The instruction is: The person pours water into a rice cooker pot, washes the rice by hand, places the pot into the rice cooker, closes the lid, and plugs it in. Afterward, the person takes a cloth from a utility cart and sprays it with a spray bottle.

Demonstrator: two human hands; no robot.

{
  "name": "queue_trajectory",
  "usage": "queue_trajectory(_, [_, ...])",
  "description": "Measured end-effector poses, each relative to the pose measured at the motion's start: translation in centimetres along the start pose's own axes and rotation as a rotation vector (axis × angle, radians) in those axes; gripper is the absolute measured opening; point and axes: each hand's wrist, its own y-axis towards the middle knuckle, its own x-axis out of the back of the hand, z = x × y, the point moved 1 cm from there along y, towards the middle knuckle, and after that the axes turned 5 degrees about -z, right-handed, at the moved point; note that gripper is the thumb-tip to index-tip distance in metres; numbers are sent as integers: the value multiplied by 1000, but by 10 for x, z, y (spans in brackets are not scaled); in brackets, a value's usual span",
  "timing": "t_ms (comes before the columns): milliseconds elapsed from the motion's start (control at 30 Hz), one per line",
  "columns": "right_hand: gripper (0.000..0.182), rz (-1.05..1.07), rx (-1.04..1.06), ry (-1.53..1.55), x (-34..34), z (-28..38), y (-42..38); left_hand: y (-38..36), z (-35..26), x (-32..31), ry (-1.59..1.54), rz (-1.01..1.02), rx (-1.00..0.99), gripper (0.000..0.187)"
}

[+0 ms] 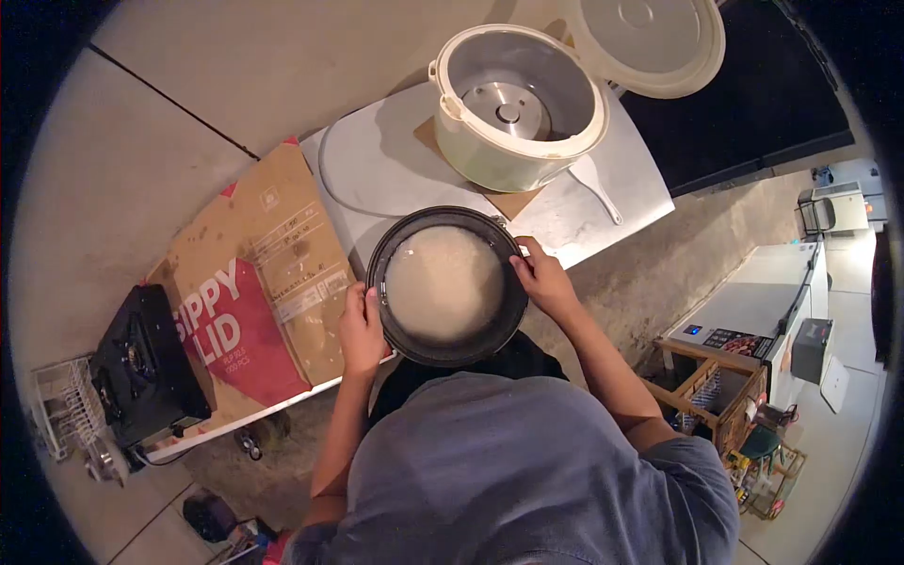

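Close in front of my body, a dark rice cooker inner pot (pixel 514 306) is held level between both hands, with pale rice (pixel 443 282) inside; whether water covers it is hard to tell. My left hand (pixel 361 331) grips the rim at the left, thumb near the inner edge. On the opposite side, my right hand (pixel 546 281) has its fingers closed round the rim. Beyond the pot stands a cream rice cooker body (pixel 504 169), its bare metal heating plate (pixel 513 111) showing. The round lid (pixel 650 42) is raised at its far right.
A white rice paddle (pixel 600 196) lies beside the cooker on the pale table (pixel 377 155). Flat brown cardboard (pixel 523 202) sits under the cooker. To the left are a cardboard box (pixel 254 311) and a black stove (pixel 146 363). A white chest-like appliance (pixel 744 287) stands at the right.
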Motion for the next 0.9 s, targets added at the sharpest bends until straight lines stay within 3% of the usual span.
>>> queue_trajectory(200, [24, 18, -174, 29, 3, 4, -26, 4, 4, -3, 46, -20, -120, 27])
queue_trajectory(333, [24, -259, -165, 177, -8, -14, -89, 11, -2, -10, 15, 53, -239, 26])
queue_trajectory(467, [23, -352, -416, 273, -13, -26, -167, 11, -29, -24, 69, 293, -357, 28])
queue_trajectory(567, [24, -423, -620, 658, -9, -9, -223, -5, -64, -42, 221, 464, -467, 28])
queue_trajectory(700, [25, -603, -665, 772, -16, -7, -284, -36, -86, -80, 352, 570, -768, 26])
queue_trajectory(900, [24, -857, -730, 908, -9, 29, -326, -67, -116, -135, 303, 755, -886, 24])
